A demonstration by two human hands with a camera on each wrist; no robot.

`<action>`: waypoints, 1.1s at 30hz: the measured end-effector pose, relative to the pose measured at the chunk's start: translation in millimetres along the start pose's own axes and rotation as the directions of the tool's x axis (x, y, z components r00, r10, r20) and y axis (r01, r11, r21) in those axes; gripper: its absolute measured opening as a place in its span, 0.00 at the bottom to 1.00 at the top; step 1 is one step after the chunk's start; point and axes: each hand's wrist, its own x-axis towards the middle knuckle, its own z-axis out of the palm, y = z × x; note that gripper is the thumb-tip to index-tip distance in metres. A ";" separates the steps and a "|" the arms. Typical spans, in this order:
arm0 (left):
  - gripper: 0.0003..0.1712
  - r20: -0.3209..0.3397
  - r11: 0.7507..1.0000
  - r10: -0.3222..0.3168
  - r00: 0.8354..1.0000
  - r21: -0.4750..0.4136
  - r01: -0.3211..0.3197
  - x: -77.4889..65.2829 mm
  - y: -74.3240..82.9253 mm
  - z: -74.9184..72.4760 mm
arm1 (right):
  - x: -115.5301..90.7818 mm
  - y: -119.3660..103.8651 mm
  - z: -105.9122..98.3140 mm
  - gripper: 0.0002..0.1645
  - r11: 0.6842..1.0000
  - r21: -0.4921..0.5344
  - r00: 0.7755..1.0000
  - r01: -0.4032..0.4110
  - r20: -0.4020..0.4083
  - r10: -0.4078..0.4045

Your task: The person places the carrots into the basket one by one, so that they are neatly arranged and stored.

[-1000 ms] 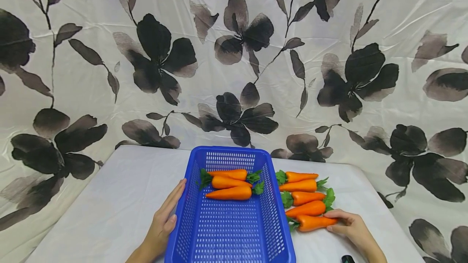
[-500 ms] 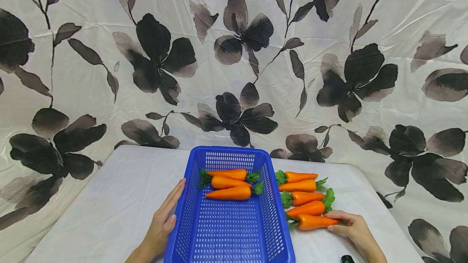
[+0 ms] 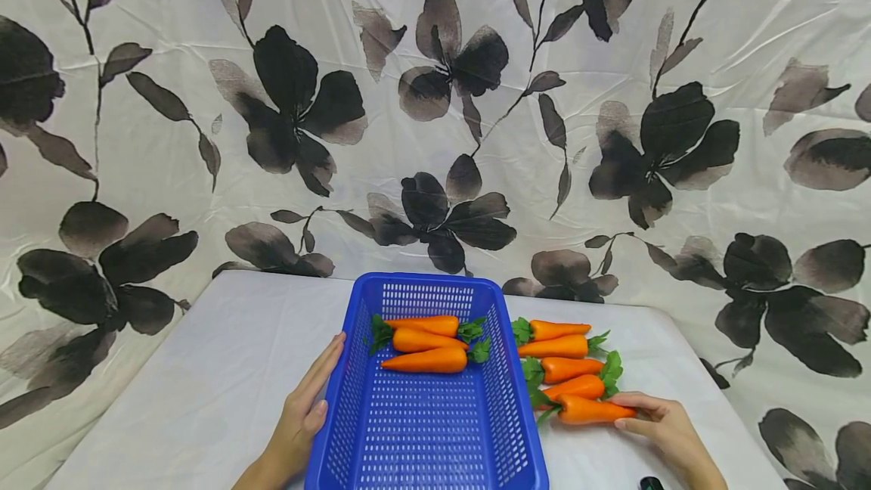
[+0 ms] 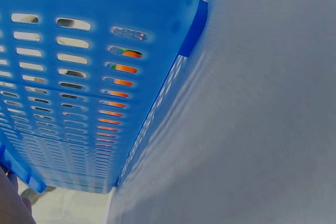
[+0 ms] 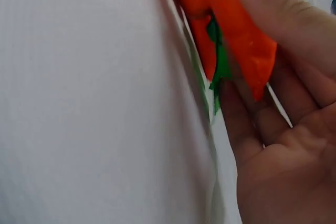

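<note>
In the head view a blue plastic basket (image 3: 425, 429) stands mid-table with three carrots (image 3: 429, 360) lying across its far half. My left hand (image 3: 294, 426) lays straight fingers along the basket's left side. Through the slots in the left wrist view, orange carrot (image 4: 123, 82) shows. To the right of the basket, my right hand (image 3: 663, 429) pinches the tapered end of the nearest carrot (image 3: 588, 410) between thumb and fingers. Its leafy end points toward the basket. Up close in the right wrist view, the orange tip (image 5: 257, 66) lies between thumb and fingers.
Several more carrots (image 3: 568, 346) lie in a column along the basket's right side, some leaf-end left, some right. A small dark object (image 3: 651, 484) sits at the bottom edge by the right forearm. Behind the white table (image 3: 197, 384) hangs a floral cloth (image 3: 435, 134).
The pinched carrot has shifted slightly right and up, along with my right hand, and its leaves now overlap the carrot behind it. My left hand and the basket stay put.
</note>
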 end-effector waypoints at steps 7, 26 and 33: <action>0.33 0.006 1.000 0.002 1.000 -0.011 -0.002 0.3 -0.3 0.7 | -5.0 -5.4 -9.8 0.26 0.997 -0.075 1.000 0.020 -0.021 -0.021; 0.34 -0.005 1.000 -0.023 1.000 0.005 0.023 -1.5 1.4 0.9 | -9.1 -69.9 -14.6 0.23 0.954 0.223 0.976 0.200 -0.127 -0.175; 0.32 -0.003 1.000 0.009 1.000 -0.003 -0.009 0.5 2.1 0.3 | -5.8 -110.6 -7.2 0.23 0.936 0.211 0.957 0.280 -0.138 -0.255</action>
